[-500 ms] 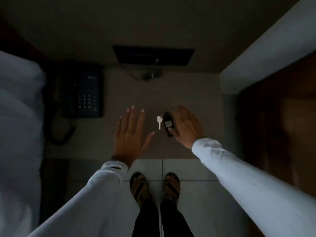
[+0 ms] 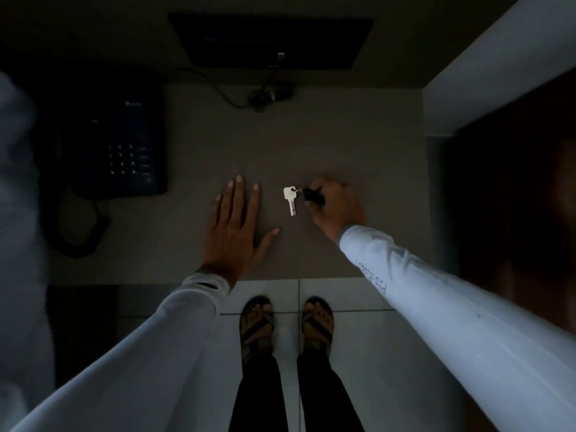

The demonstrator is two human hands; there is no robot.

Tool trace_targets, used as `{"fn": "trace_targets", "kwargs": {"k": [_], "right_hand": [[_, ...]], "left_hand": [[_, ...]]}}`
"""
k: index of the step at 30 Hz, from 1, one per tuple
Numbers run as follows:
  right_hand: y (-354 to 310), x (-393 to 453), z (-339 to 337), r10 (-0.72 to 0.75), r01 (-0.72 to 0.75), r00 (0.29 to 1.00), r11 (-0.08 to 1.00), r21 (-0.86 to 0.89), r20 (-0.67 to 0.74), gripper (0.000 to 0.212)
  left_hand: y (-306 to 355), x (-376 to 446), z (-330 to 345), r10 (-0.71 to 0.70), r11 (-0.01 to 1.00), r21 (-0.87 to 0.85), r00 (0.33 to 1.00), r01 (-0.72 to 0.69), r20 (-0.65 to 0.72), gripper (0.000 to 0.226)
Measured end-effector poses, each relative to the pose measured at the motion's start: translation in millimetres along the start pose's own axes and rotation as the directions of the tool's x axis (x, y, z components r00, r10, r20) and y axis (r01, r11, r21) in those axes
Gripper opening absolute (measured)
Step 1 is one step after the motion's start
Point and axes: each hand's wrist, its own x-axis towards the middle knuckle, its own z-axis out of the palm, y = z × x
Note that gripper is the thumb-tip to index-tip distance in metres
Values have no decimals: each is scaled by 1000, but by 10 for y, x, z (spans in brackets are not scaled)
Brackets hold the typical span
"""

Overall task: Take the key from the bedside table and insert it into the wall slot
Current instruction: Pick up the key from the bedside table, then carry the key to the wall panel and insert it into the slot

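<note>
A small silver key (image 2: 290, 201) on a ring with a dark fob (image 2: 313, 194) is over the grey bedside table (image 2: 199, 132), near its front middle. My right hand (image 2: 335, 207) is curled around the dark fob, and the key sticks out to the left of my fingers. My left hand (image 2: 235, 226) rests flat on the table top with fingers spread, a short way left of the key and apart from it. No wall slot shows in this dim view.
A dark telephone (image 2: 120, 148) with a coiled cord sits at the table's left. A black panel (image 2: 274, 40) with a thin cable (image 2: 224, 95) is at the back. A white bed edge (image 2: 18, 213) is far left, dark wood (image 2: 517, 198) at right, tiled floor (image 2: 358, 307) below.
My right hand has closed around the dark fob, which lay beside my open fingers before. The key now points toward me. My head has come closer to the table.
</note>
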Motion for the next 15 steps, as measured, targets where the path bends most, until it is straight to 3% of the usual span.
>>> {"fn": "trace_targets", "kwargs": {"k": [7, 11, 15], "right_hand": [[-235, -264, -648, 113, -108, 992, 990, 91, -56, 10], [-565, -587, -1365, 118, -96, 981, 985, 144, -155, 12], [-957, -1013, -2321, 70, -46, 955, 995, 91, -287, 12]], "left_hand": [[137, 23, -858, 48, 999, 18, 998, -48, -44, 86], [379, 214, -1792, 126, 992, 45, 982, -121, -139, 86], [765, 507, -2887, 208, 978, 65, 940, -197, -271, 86]]}}
